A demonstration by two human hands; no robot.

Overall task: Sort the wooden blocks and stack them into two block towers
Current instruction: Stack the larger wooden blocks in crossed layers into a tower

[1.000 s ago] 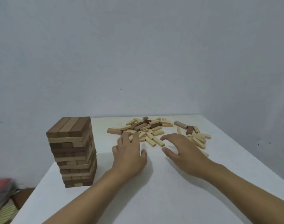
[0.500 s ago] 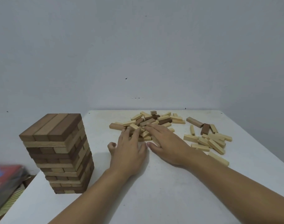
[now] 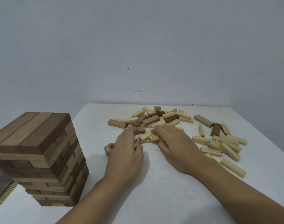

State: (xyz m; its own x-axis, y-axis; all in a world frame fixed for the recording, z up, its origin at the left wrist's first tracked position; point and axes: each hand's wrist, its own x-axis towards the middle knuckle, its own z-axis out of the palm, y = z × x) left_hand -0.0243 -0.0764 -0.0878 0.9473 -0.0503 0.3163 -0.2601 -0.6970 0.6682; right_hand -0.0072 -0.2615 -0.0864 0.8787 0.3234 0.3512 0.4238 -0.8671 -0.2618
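Wooden blocks between left hand, right hand

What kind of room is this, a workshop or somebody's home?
Likely a plain room at home, though unsure: a bare grey wall, a small white table, loose wooden blocks and one stacked block tower.

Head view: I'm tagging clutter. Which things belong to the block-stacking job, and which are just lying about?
Job: stacked tower, central block pile, pale blocks at right, left hand, right hand.
Lying about: reddish item at left edge, striped thing beneath it.
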